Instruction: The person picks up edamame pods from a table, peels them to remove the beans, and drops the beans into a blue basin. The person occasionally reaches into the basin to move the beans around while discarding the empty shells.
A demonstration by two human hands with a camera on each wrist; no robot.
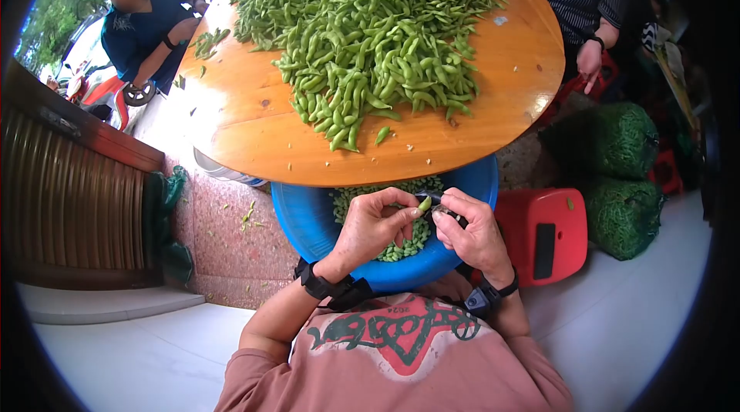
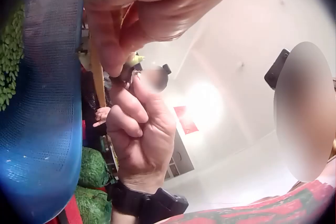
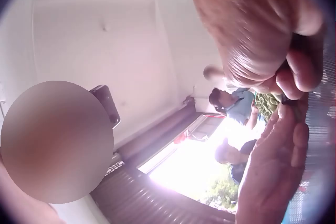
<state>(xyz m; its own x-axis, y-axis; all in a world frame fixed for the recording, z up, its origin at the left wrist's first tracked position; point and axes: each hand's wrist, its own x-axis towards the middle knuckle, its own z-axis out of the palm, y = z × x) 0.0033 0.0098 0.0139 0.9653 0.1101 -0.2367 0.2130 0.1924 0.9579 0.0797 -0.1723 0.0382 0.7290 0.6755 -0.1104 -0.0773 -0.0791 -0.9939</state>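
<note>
In the head view my left hand (image 1: 376, 225) pinches a green pod (image 1: 425, 205) between thumb and fingertips, above the blue basin (image 1: 293, 219). Close beside it, my right hand (image 1: 472, 233) has thumb and fingers curled round a small dark object (image 1: 436, 198) that I cannot identify. Shelled green beans (image 1: 397, 252) lie in the basin under both hands. From the left wrist view, the pod end (image 2: 137, 59) shows between the left hand (image 2: 157, 8) and the right hand (image 2: 142, 134). The right wrist view hides most of what the fingertips hold.
A large heap of pods (image 1: 378, 34) covers much of the wooden table (image 1: 254, 146) beyond the basin. At the right stand a red stool (image 1: 566, 238) and green net sacks (image 1: 617, 215). People sit at the table's far left and far right; a brown shutter (image 1: 69, 196) is at the left.
</note>
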